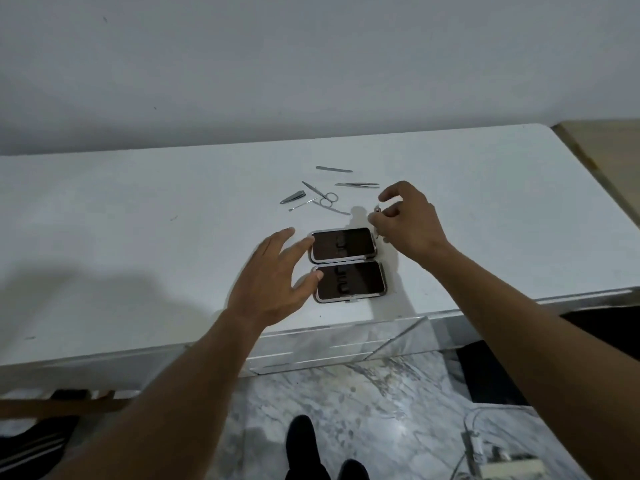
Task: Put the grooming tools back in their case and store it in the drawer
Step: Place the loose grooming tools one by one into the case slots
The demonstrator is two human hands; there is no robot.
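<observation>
Centrally, an open case (367, 277) lies flat near the front edge of the white surface (138, 237), its two dark-lined halves hinged along their long sides, one nearer the person and one farther, both with the long axis running left to right. Left hand (273, 271): fingers (301, 244) straight and spread, their tips touching the left ends of both halves, apparently to steady the case. Right hand (412, 223): thumb and fingertips pinch a small metal tool (377, 211) just beside the right end of the farther half; what kind of tool it is cannot be told. To seat this tool, it must travel leftward onto the lining, so the right hand is the working one. Beyond the case, well apart from the left hand and nearer the right, lie the remaining tools: scissors (323, 197), a clipper (292, 197), tweezers (356, 184), a file (334, 169) and two thin probes, most lying roughly left to right. Judged stage: early, as both halves look unfilled and the case is not yet shut or stored
</observation>
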